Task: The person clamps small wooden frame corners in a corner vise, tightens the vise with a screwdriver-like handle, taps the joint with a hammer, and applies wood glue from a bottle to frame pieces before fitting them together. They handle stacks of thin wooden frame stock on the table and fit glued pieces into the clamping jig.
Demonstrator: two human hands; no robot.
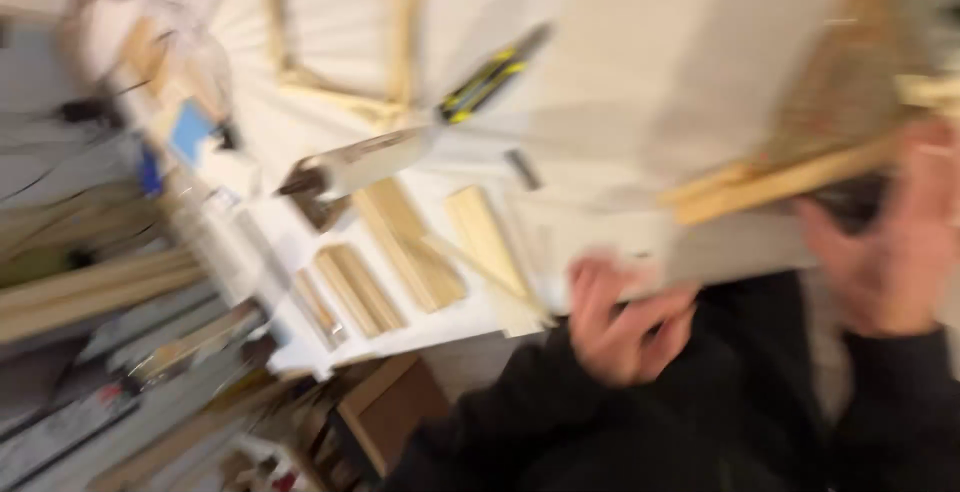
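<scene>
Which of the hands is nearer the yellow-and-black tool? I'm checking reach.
Left. The left hand lies below the yellow-and-black tool, at the board's edge; the right hand is far right.

A woodworking workshop: cut wooden slats [400,252] on a white bench [300,232], a glue tube [355,164] (picture blurred), stacked timber [90,292].

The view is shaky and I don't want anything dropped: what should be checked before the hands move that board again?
1. Left hand on the pale board, near edge: ok, fingers curl at it.
2. Right hand at the wooden frame piece on the board's right: touching, firmness cannot tell.
3. Board level: not ok, it looks tilted.
4. Wood strips lying flat on the white table: ok.
5. Yellow-black tool apart from the board: cannot tell, too blurred.
</scene>
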